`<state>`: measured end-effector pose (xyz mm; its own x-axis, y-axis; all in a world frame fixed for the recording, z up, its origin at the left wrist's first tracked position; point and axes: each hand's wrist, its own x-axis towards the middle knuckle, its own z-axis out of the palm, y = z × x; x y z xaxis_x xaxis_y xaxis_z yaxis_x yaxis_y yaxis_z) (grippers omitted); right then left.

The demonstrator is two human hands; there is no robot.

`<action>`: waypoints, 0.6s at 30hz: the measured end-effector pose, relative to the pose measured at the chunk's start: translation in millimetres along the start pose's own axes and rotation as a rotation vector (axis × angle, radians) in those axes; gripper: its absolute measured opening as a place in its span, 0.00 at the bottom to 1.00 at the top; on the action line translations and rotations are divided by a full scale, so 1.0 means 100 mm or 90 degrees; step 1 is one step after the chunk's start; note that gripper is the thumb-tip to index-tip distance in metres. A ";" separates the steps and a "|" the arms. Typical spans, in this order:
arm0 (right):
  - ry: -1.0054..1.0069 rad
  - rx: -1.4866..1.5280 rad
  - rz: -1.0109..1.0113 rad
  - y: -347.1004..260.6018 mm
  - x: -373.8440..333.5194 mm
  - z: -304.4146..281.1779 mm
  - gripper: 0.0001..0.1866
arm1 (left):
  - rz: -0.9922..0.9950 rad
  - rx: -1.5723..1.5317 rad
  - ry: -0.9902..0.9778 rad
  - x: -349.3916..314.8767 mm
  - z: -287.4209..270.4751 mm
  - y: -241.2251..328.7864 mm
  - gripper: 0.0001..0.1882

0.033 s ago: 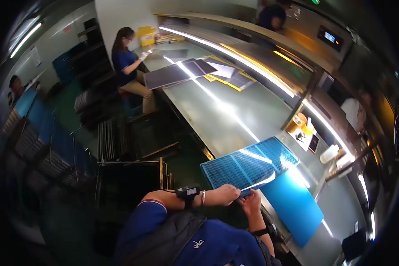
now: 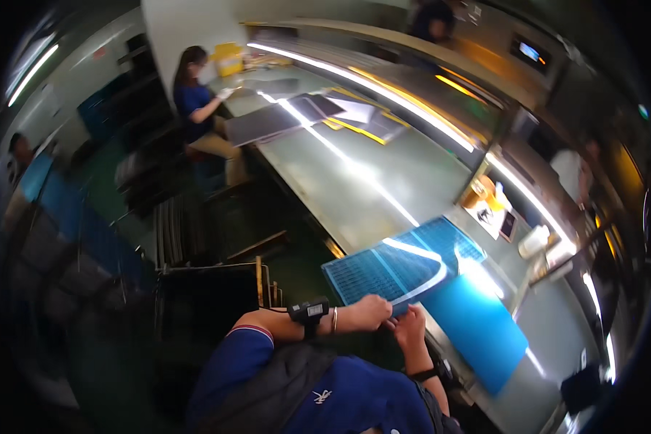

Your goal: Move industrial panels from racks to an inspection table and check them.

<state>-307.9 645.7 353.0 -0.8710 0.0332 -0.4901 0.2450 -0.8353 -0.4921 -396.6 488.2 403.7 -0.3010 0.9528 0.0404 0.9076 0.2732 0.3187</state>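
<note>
A blue panel (image 2: pixel 369 273) with a fine dark grid pattern lies in front of me, partly over the near edge of the grey bench (image 2: pixel 325 173). My left hand (image 2: pixel 372 312) is closed on the panel's near edge. Just right of it, my right hand (image 2: pixel 410 327) pinches the same edge near the corner, its fingertips partly hidden. A bright curved reflection crosses the panel between the hands and its far side. Beside it on the right, a plain blue sheet (image 2: pixel 481 336) lies flat on the bench. Black devices are strapped to both my wrists.
Farther along the bench lie dark panels (image 2: pixel 275 121) and yellow-edged frames (image 2: pixel 383 129); a seated person (image 2: pixel 195 105) works there. To the right stand a white bottle (image 2: pixel 534 241) and a tape roll (image 2: pixel 479 188). A dark rack (image 2: pixel 210 289) with upright posts is at my left.
The whole view has shifted slightly left. The reflection on the gridded panel has turned from separate streaks into one curved band. Both hands keep their place at its edge.
</note>
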 end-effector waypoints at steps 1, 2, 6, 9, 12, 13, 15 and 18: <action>-0.022 0.002 -0.001 -0.03 -0.03 0.07 0.18 | -0.018 0.005 0.001 0.12 -0.08 0.02 0.06; -0.019 0.001 -0.017 -0.02 0.01 -0.02 0.15 | -0.025 0.008 -0.005 0.25 -0.20 0.04 0.06; 0.075 -0.039 -0.236 -0.12 0.17 -0.09 0.11 | -0.030 -0.214 0.072 0.55 -0.09 -0.21 0.11; 0.139 -0.036 -0.328 -0.23 0.02 -0.31 0.13 | -0.112 -0.482 -0.102 0.74 -0.10 -0.18 0.09; 0.213 -0.092 -0.431 -0.29 -0.29 -0.79 0.15 | -0.085 -0.619 -0.222 1.05 -0.04 -0.11 0.07; 0.322 -0.085 -0.478 -0.24 -0.37 -1.19 0.15 | -0.059 -0.600 -0.262 1.19 -0.01 -0.12 0.07; 0.334 -0.045 -0.507 -0.38 -1.23 -1.10 0.14 | -0.088 -0.653 -0.285 1.36 -0.20 -0.20 0.09; 0.444 -0.003 -0.603 -0.07 -2.30 -1.59 0.13 | -0.158 -0.660 -0.294 1.60 -0.23 -0.72 0.11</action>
<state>-41.7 730.9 355.1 -0.2854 0.9341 -0.2147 -0.3718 -0.3143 -0.8735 -516.6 618.1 409.2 -0.1080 0.9045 -0.4126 0.0988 0.4227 0.9008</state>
